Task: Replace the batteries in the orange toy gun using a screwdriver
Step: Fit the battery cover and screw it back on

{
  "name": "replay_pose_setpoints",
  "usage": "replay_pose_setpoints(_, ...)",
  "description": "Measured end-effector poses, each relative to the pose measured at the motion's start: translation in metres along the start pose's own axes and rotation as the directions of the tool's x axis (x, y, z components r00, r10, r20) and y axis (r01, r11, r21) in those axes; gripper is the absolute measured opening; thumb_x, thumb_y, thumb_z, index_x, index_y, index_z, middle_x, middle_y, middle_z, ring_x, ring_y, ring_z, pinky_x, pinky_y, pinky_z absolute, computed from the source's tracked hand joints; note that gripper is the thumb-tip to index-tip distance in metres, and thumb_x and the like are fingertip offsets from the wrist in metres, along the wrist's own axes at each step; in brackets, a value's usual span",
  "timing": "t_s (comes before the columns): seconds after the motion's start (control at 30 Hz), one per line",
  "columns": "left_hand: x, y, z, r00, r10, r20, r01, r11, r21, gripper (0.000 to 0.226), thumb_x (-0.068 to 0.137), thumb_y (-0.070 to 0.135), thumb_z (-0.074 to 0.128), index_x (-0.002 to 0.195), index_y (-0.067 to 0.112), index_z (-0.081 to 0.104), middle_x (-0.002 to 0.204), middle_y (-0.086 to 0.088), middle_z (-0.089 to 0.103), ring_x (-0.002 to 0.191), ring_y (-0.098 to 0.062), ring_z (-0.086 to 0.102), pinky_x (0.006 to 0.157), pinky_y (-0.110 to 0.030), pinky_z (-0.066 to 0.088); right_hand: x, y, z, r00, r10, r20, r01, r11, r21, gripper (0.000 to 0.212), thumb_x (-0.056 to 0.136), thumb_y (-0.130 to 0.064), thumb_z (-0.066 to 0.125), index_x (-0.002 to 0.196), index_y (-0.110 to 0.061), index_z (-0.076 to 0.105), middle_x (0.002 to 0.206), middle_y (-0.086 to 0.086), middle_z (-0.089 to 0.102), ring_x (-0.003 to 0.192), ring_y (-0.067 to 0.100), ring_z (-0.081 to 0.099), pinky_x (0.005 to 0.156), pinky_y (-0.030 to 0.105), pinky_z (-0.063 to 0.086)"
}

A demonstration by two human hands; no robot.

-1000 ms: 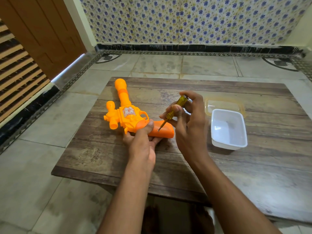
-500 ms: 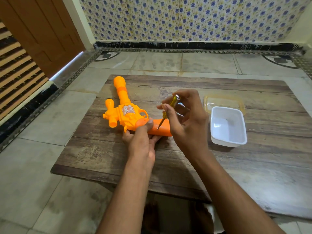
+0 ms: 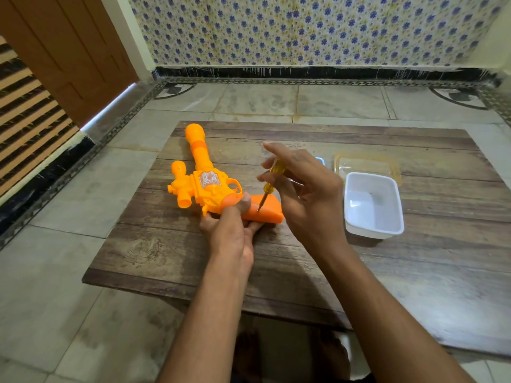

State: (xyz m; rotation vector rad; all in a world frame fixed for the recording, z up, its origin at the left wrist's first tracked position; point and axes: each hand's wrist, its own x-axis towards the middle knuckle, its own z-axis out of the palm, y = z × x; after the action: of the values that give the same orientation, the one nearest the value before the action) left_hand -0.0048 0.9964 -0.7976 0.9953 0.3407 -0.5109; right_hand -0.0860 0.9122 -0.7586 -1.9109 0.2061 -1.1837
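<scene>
Pinching the yellow screwdriver (image 3: 270, 175) in your right hand (image 3: 307, 200), you had its tip touching the grip of the orange toy gun (image 3: 210, 186), which lay on the wooden bench (image 3: 359, 272). Your left hand (image 3: 231, 230) gripped the gun behind the trigger. White tub (image 3: 373, 205) sat just right.

Low wooden table (image 3: 387, 272), plank-grain top, set on grey tiled floor (image 3: 55, 272). White rectangular plastic tub (image 3: 372, 205) seen on table's right side, open side up, interior appears empty. Clear lid w/ yellowish rim (image 3: 367, 164) lying flat just behind tub, touching or nearly so. Wall w/ blue floral tiles (image 3: 304, 29) at rear; brown wooden door (image 3: 69, 51) at far left.
</scene>
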Motion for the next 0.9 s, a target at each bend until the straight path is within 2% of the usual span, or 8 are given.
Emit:
replay_pose_setpoints(0.13, 0.0001, 0.0002, -0.0002, 1.0, -0.013, 0.011, 0.013, 1.0, -0.006, 0.062, 0.083, -0.012, 0.073, 0.139, 0.009, 0.054, 0.129, -0.022, 0.067, 0.112, -0.043, 0.069, 0.069, -0.062, 0.062, -0.0012, 0.0019, -0.0013, 0.999, -0.012, -0.041, 0.009, 0.997, -0.074, 0.029, 0.092, -0.004, 0.073, 0.12, -0.004, 0.072, 0.096, 0.007, 0.069, 0.086, 0.016, 0.068, 0.073, 0.036, 0.059)
replay_pose_setpoints(0.23, -0.0002, 0.0002, -0.0016, 1.0, -0.01, -0.001, 0.01, 1.0, 0.021, 0.06, 0.084, -0.01, 0.073, 0.138, 0.008, 0.055, 0.129, -0.022, 0.068, 0.111, -0.041, 0.07, 0.068, -0.057, 0.063, -0.0005, 0.0019, -0.0025, 0.999, 0.046, 0.011, -0.046, 0.998, 0.036, 0.043, 0.088, 0.013, 0.054, 0.127, -0.001, 0.067, 0.116, 0.01, 0.071, 0.104, 0.018, 0.072, 0.08, 0.044, 0.06)
replay_pose_setpoints(0.33, -0.0015, 0.0011, -0.0008, 1.0, 0.001, -0.002, -0.001, 1.0, 0.024, 0.06, 0.083, -0.01, 0.074, 0.138, 0.008, 0.056, 0.13, -0.022, 0.066, 0.112, -0.043, 0.068, 0.064, -0.056, 0.064, 0.0008, 0.0008, -0.0038, 0.998, 0.015, 0.056, -0.016, 1.0, 0.012, 0.053, 0.085, 0.024, 0.054, 0.131, 0.0, 0.065, 0.117, 0.012, 0.071, 0.1, 0.015, 0.074, 0.082, 0.032, 0.062)
replay_pose_setpoints(0.43, -0.0026, 0.0017, 0.0006, 1.0, -0.001, 0.005, 0.001, 1.0, 0.011, 0.059, 0.083, -0.012, 0.072, 0.137, 0.008, 0.056, 0.128, -0.022, 0.067, 0.108, -0.044, 0.069, 0.061, -0.055, 0.063, 0.0015, 0.0002, -0.0039, 0.998, -0.053, 0.036, 0.055, 0.996, -0.072, 0.04, 0.087, 0.011, 0.072, 0.125, -0.002, 0.07, 0.101, 0.008, 0.072, 0.086, 0.011, 0.07, 0.077, 0.021, 0.058)
replay_pose_setpoints(0.53, -0.0029, 0.0009, 0.0009, 1.0, -0.003, 0.017, 0.003, 1.0, -0.002, 0.06, 0.084, -0.012, 0.072, 0.137, 0.008, 0.055, 0.128, -0.022, 0.068, 0.11, -0.043, 0.07, 0.064, -0.057, 0.063, 0.0008, 0.0, -0.0029, 0.996, -0.088, 0.012, 0.089, 0.986, -0.142, 0.03, 0.089, -0.004, 0.079, 0.118, -0.003, 0.073, 0.095, 0.005, 0.071, 0.084, 0.014, 0.068, 0.078, 0.025, 0.057)
replay_pose_setpoints(0.67, -0.0012, -0.0003, 0.0007, 1.0, 0.003, 0.012, -0.003, 1.0, -0.019, 0.058, 0.083, -0.014, 0.071, 0.135, 0.006, 0.056, 0.128, -0.024, 0.068, 0.111, -0.043, 0.069, 0.061, -0.054, 0.063, 0.0011, -0.0009, -0.0015, 0.999, 0.011, 0.043, -0.014, 0.998, 0.067, 0.032, 0.09, 0.014, 0.063, 0.119, 0.003, 0.069, 0.112, 0.013, 0.072, 0.103, 0.02, 0.073, 0.083, 0.044, 0.061)
replay_pose_setpoints(0.77, -0.0011, -0.0008, 0.0011, 1.0, -0.002, -0.006, 0.002, 1.0, -0.003, 0.059, 0.083, -0.014, 0.072, 0.135, 0.009, 0.055, 0.128, -0.022, 0.067, 0.113, -0.042, 0.068, 0.065, -0.06, 0.063, 0.0026, 0.0001, -0.0022, 0.998, 0.037, 0.053, -0.041, 0.995, 0.087, 0.035, 0.088, 0.017, 0.065, 0.119, 0.002, 0.07, 0.104, 0.014, 0.072, 0.097, 0.019, 0.074, 0.083, 0.035, 0.063)
replay_pose_setpoints(0.9, -0.0009, -0.001, 0.0011, 1.0, -0.01, -0.008, 0.01, 1.0, -0.006, 0.064, 0.083, -0.014, 0.072, 0.138, 0.01, 0.053, 0.13, -0.021, 0.066, 0.114, -0.043, 0.068, 0.071, -0.065, 0.061, 0.002, 0.0001, -0.002, 1.0, -0.007, -0.004, 0.007, 0.998, -0.056, 0.028, 0.09, -0.005, 0.076, 0.119, -0.005, 0.074, 0.094, 0.009, 0.068, 0.087, 0.017, 0.07, 0.076, 0.024, 0.058)
